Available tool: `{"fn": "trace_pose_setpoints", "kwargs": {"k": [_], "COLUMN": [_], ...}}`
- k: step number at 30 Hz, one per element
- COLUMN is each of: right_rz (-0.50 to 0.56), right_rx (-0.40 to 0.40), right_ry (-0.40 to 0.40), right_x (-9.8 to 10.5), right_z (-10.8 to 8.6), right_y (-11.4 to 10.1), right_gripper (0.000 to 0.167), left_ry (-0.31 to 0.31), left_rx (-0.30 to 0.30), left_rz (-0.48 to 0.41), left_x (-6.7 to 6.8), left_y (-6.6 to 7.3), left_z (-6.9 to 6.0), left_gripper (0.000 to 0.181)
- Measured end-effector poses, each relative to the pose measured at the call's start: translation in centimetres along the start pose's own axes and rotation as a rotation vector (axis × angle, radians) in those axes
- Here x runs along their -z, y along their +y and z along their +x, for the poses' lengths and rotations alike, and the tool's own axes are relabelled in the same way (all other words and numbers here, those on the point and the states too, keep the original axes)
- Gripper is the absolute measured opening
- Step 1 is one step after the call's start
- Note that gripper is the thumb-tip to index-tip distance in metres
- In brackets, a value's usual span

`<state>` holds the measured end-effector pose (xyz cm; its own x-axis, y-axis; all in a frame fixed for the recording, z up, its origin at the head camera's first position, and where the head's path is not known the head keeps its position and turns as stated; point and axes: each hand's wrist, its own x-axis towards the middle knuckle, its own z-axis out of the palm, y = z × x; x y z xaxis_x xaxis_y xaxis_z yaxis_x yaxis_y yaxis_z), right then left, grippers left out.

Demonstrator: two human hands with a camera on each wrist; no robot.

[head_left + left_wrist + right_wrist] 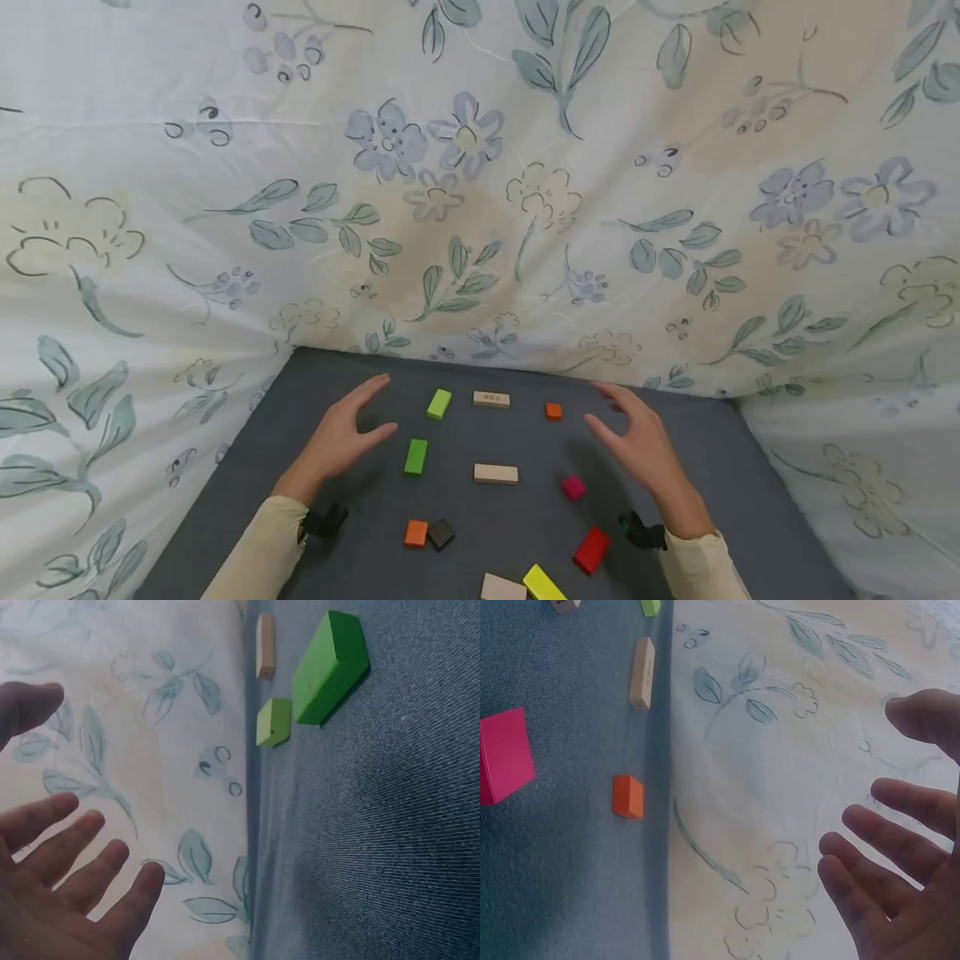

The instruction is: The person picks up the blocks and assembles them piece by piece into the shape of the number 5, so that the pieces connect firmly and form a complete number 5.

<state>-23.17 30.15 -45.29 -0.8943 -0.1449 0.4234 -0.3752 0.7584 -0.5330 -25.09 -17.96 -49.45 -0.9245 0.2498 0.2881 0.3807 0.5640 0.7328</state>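
Note:
My left hand (341,437) hovers over the left part of the dark cloth, fingers spread and holding nothing. Nearest to it lie a green block (416,457) and, farther back, a light green block (438,404). On the other side my right hand (637,437) is raised with its fingers apart, also holding nothing. An orange cube (553,412) and a crimson cube (573,487) lie just left of it. Between the hands are two pale wooden blocks, one with printed marks (491,400) at the back and a plain one (496,474) nearer.
Toward the front lie an orange block (416,533) beside a dark block (440,534), a red block (592,550), a yellow block (543,583) and a pale block (503,587). Floral fabric (465,275) rises behind the dark surface and along both sides.

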Motion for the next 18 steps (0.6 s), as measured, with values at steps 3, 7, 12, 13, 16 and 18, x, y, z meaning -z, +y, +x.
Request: {"fn": "trace_pose_setpoints", "kwargs": {"k": [3, 7, 12, 13, 16, 18], "right_rz": [0.010, 0.020, 0.064, 0.068, 0.079, 0.085], "right_rx": [0.005, 0.011, 0.008, 0.004, -0.015, -0.023], "right_ry": [-0.035, -0.069, -0.090, -0.099, -0.124, -0.133], "right_x": [-0.4, -1.1, -2.3, -2.6, -3.3, -3.7], "right_z": [0.4, 1.0, 1.8, 2.0, 2.5, 2.8], "right_y": [0.0, 0.1, 0.3, 0.4, 0.5, 0.7], "right_gripper": [0.059, 0.059, 0.059, 0.059, 0.059, 0.059], "left_ry": [-0.018, -0.053, -0.117, -0.123, -0.135, -0.139], "left_rx": [0.010, 0.018, 0.030, 0.040, 0.060, 0.067], "left_rz": [-0.024, -0.037, -0.065, -0.073, -0.076, -0.068], "left_x": [-0.1, -0.5, -0.9, -1.0, -1.4, -1.7], "left_y": [-0.2, -0.4, -0.9, -1.0, -1.2, -1.4], "left_z": [0.3, 0.7, 1.5, 1.7, 2.2, 2.6], "left_gripper": [0.081, 0.082, 0.083, 0.083, 0.082, 0.081]}}
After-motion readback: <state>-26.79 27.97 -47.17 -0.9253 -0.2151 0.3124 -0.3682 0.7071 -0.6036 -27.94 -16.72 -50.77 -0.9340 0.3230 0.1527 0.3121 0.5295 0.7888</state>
